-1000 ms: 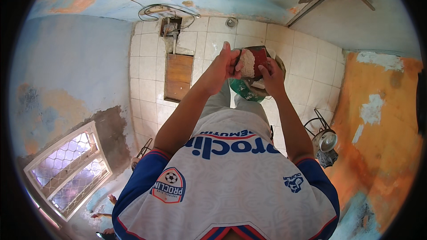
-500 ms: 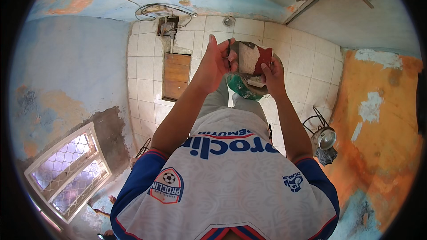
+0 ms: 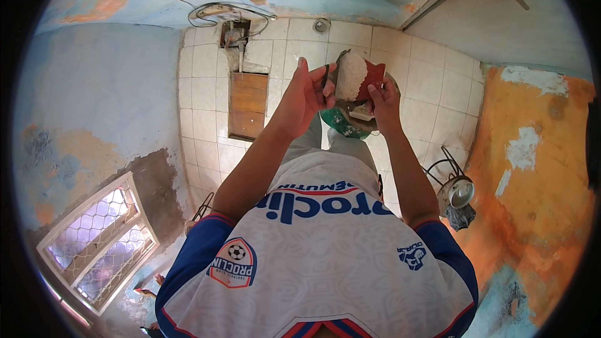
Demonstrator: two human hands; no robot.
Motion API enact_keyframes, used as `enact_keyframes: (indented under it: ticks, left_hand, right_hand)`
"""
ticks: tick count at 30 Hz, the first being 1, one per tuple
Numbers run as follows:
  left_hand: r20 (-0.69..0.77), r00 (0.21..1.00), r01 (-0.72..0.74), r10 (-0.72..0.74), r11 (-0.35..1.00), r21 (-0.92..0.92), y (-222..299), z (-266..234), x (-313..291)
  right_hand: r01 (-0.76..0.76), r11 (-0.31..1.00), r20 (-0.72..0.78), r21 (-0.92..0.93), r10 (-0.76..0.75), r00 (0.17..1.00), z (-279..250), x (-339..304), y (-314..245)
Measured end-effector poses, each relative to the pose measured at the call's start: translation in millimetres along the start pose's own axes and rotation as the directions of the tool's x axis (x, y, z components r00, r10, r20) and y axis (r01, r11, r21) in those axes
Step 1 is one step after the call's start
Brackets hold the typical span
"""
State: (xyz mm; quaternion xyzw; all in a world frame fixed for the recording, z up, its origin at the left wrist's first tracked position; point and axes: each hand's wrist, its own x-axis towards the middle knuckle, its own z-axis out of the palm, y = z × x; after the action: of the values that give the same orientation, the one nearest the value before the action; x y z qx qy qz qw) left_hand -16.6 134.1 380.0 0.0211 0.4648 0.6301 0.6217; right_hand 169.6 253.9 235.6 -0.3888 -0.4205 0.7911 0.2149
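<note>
Your right hand [image 3: 388,105] pinches the red plate [image 3: 375,74], pale plaster [image 3: 350,77] at its left, over the green bucket [image 3: 340,124]; your left hand [image 3: 304,97] spreads its thumb, but I cannot tell its hold.

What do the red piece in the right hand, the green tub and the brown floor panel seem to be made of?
Red piece: plastic or coated metal; thin, evenly coloured, rather matt. Green tub: likely plastic, strongly coloured under pale spatters; finish unclear. Brown floor panel: apparently wood, low sheen, with plank-like lines; laminate possible.
</note>
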Motion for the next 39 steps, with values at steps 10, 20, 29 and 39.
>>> enact_keyframes:
  ticks: [10, 20, 29, 39]
  left_hand:
    - [-0.052, 0.998, -0.027, 0.030, 0.998, 0.063, -29.3, -10.5, 2.4]
    - [-0.002, 1.000, -0.026, 0.027, 0.982, 0.187, -39.4, -15.9, -10.0]
    - [-0.023, 0.995, -0.098, 0.102, 0.986, 0.135, -52.1, -32.5, -20.0]
    - [-0.018, 0.983, -0.182, 0.182, 0.983, 0.028, -60.2, -61.8, -40.1]
  right_hand:
    - [0.014, 0.997, -0.120, 0.070, -0.006, 0.993, -18.2, -11.0, 19.9]
    - [0.033, 0.989, -0.205, 0.144, -0.003, 0.979, -19.5, -22.6, 30.0]
    - [0.096, 0.979, -0.256, 0.183, -0.047, 0.966, -21.2, -28.2, 24.7]
    - [0.085, 0.995, -0.308, 0.055, -0.064, 0.949, -55.8, -20.9, 43.6]
